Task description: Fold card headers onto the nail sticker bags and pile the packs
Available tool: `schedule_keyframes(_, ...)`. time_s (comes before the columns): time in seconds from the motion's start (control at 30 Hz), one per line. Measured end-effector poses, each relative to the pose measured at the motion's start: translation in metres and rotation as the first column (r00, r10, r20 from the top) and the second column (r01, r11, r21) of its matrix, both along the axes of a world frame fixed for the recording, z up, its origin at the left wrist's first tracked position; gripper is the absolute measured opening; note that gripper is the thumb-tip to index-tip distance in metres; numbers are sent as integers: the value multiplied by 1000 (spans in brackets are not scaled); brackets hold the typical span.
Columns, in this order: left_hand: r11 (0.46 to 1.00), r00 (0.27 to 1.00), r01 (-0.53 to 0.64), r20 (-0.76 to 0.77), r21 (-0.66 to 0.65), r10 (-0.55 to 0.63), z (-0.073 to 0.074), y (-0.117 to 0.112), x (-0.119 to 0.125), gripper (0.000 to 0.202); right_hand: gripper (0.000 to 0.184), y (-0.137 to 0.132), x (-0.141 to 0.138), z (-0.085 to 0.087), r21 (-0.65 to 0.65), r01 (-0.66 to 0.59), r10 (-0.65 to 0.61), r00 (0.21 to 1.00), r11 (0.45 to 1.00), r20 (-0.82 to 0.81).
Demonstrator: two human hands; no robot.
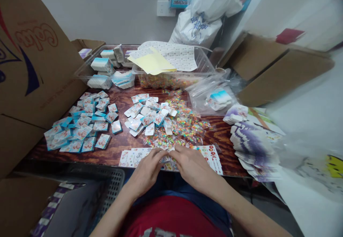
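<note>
The left hand [146, 171] and right hand [194, 167] curve down side by side at the near edge of the bench [118, 149], their fingertips [165, 154] meeting over small clear packets [171, 165] of multicoloured bits. The fingers touch the packets, but whether they grip one or only press on them cannot be told. The packets look glossy and crinkled, speckled orange, green, pink and yellow, and they spread away from the hands in a loose heap [184, 122]. Printed white sheets [210, 158] lie at the near side of the heap, under and beside the hands. White square cards [144, 114] overlap its left edge, and further left of it lies a spread of blue-edged cards [80, 126]. Beyond the heap stands a clear plastic tub [171, 80] of similar packets, topped with printed sheets and yellow paper. To its right lie a clear plastic bag [214, 97] holding cards and a stack of purple-printed cards [254, 147].
</note>
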State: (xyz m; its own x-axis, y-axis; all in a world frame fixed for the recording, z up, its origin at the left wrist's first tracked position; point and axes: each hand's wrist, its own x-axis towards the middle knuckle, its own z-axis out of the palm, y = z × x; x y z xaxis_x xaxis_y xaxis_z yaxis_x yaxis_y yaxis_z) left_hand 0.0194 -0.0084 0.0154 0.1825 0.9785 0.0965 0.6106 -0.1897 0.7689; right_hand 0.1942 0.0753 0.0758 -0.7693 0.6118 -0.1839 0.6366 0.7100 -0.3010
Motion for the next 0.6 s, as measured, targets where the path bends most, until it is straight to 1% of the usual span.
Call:
schedule_keyframes(0.1,998,997,51,-58,-37,-53,10,6,-1,44,34,2,0,2,-16,11,-10,1000,1000,12)
schedule_keyframes(0.23,983,974,111,-178,-149,-137,22,16,-1,38,30,4,2,0,-47,23,-22,1000,999,9)
schedule_keyframes(0.3,974,962,128,-214,-186,-168,26,19,-1,38,30,7,6,-3,-68,34,-37,999,997,-35)
schedule_keyframes(0.37,974,958,124,-232,-190,-168,27,20,-1,40,32,11,11,-5,-109,65,-79,988,992,-133)
schedule_keyframes(0.43,979,961,104,-237,-173,-144,26,20,-1,43,31,16,17,-6,-168,127,-170,948,977,-268)
schedule_keyframes(0.53,988,972,62,-217,-143,-93,23,19,-1,45,26,21,20,-6,-268,232,-335,825,935,-455)
schedule_keyframes(0.6,992,980,43,-188,-122,-66,22,19,-1,43,21,19,18,-5,-347,232,-396,744,909,-538)
